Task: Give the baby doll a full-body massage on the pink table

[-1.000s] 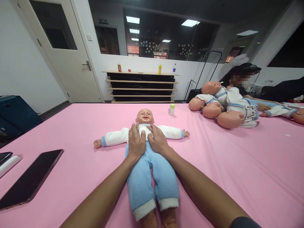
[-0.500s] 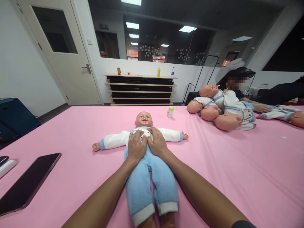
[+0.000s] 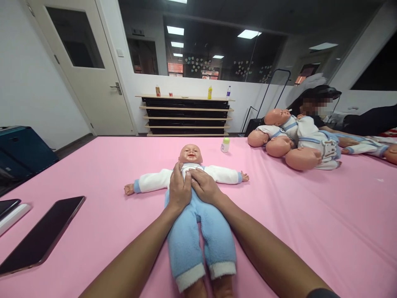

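Baby doll [image 3: 198,210] lies supine on the pink tabletop [image 3: 279,219], head [image 3: 190,154] at 12 o'clock, arms [image 3: 153,181] extended toward 3 and 9 o'clock; clothing [image 3: 186,244] white above, light blue below.

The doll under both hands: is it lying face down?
No: the doll lies on its back on the pink sheet, its face turned up.

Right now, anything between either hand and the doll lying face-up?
Nothing visible: the left hand and the right hand both rest on the doll, at its chest. The green-capped bottle stands apart, off to the right of its head.
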The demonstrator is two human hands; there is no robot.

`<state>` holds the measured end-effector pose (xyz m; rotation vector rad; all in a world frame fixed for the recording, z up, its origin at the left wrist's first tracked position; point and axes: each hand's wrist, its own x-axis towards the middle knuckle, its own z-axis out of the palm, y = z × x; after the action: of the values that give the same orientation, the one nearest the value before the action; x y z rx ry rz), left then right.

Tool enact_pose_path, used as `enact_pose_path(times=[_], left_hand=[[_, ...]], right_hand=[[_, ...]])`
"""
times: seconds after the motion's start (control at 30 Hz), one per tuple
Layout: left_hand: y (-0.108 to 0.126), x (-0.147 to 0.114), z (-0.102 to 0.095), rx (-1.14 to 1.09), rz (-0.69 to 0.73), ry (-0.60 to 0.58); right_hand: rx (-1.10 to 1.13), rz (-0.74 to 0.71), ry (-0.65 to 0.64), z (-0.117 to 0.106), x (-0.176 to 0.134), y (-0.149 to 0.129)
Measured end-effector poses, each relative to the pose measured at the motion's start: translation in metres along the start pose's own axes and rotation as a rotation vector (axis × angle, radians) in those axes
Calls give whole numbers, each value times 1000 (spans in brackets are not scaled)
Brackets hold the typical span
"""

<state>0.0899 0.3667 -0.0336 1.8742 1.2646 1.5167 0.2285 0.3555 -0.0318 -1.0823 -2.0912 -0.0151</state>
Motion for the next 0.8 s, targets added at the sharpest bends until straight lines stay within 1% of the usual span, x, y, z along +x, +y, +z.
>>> enact_pose_path(times=[0.17, 0.33, 0.43, 0.5, 0.57, 0.6, 0.7, 0.8], left_hand=[[1, -2, -1, -8, 67, -37], [1, -3, -2, 32, 124, -119], [2, -2, -2, 56, 116, -148], [3, 0, 0, 63, 73, -159], [2, 3, 2, 70, 31, -169], [1, 4, 3, 75, 14, -172], [-2, 6, 5, 93, -36, -162], [-5, 7, 5, 88, -93, -128]], right_hand=[[-42, 201, 46, 4, 0, 5], [-82, 338, 69, 9, -1, 10], [-101, 380, 140, 10, -2, 11], [-102, 338, 225, 9, -3, 9], [-78, 227, 291, 6, -4, 5], [-54, 157, 302, 4, -4, 3], [24, -26, 265, -1, -4, -3], [49, -97, 182, -4, -2, -5]])
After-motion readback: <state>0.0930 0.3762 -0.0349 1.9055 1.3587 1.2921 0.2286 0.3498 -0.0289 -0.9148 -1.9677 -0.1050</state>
